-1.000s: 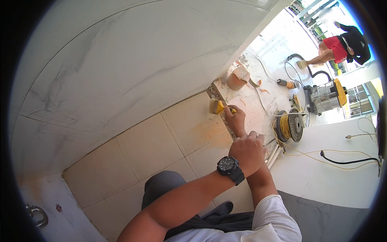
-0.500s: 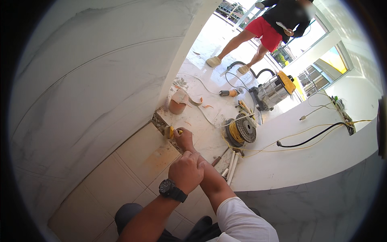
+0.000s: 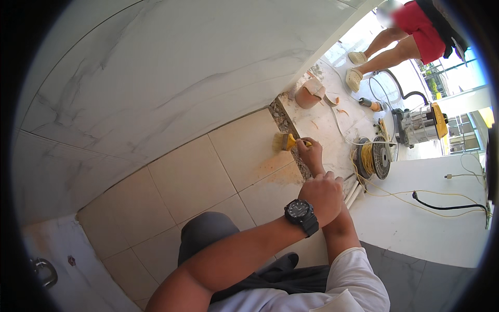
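Observation:
My right hand point(image 3: 311, 151) grips the yellow handle of a paintbrush point(image 3: 292, 142). The bristles point left over a beige floor tile point(image 3: 244, 138), beside a rough strip of broken mortar and rubble point(image 3: 283, 120) along the tile edge. Orange-brown dust marks the tile nearby. My left hand point(image 3: 323, 196), with a black watch point(image 3: 299, 209) on its wrist, is closed over my right forearm just behind the wrist. Past the rubble strip stands a reddish-brown round container point(image 3: 309, 94) with a pale piece on top.
A marble-look wall point(image 3: 171, 78) borders the tiles. To the right lie a cable reel point(image 3: 375, 157), an angle grinder point(image 3: 371, 104) and loose cords; a yellow-topped vacuum point(image 3: 423, 125) stands beyond. A person in red shorts point(image 3: 423, 34) stands at the back. A metal fixture point(image 3: 44, 273) is lower left.
My view has swung left, so the scene sits farther right. The brush has shifted from the rubble strip onto the tile beside it. The other person now bends forward.

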The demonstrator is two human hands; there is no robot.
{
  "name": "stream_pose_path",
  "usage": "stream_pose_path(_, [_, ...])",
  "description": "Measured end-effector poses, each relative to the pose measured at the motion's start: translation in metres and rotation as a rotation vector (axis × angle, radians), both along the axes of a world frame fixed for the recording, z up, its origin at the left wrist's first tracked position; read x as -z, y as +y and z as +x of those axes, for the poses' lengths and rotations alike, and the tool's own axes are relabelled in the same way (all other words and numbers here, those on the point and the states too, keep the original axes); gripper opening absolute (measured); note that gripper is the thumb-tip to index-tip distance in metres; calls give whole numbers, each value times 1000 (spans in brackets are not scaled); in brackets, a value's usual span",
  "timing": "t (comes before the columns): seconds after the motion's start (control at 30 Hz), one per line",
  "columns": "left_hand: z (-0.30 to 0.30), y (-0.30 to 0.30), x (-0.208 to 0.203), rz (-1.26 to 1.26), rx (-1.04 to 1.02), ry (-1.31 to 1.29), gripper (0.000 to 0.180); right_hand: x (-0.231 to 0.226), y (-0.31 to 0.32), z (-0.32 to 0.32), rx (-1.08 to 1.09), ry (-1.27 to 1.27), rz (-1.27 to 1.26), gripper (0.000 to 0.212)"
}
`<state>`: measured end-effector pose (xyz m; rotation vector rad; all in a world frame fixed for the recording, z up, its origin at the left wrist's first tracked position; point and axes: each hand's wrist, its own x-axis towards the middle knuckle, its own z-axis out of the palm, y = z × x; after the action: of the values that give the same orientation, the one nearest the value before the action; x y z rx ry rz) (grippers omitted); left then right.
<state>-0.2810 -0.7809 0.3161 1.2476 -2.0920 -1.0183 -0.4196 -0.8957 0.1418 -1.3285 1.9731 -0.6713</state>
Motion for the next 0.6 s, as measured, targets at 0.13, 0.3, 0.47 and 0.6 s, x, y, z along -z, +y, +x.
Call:
stream_pose_path(0.13, [-9, -2, 2, -9, 9, 2, 26, -25, 23, 9, -8, -249, 4, 28])
stream_pose_path(0.3, [-24, 1, 6, -17, 67, -27, 26, 3, 96, 79, -321, -288, 191, 29])
stream_pose_path(0.47, [-23, 8, 10, -18, 56, -31, 24, 7, 47, 5, -4, -219, 90, 28])
stream_pose_path(0.6, [-24, 9, 12, -50, 27, -7, 19, -22, 31, -32, 2, -147, -31, 26])
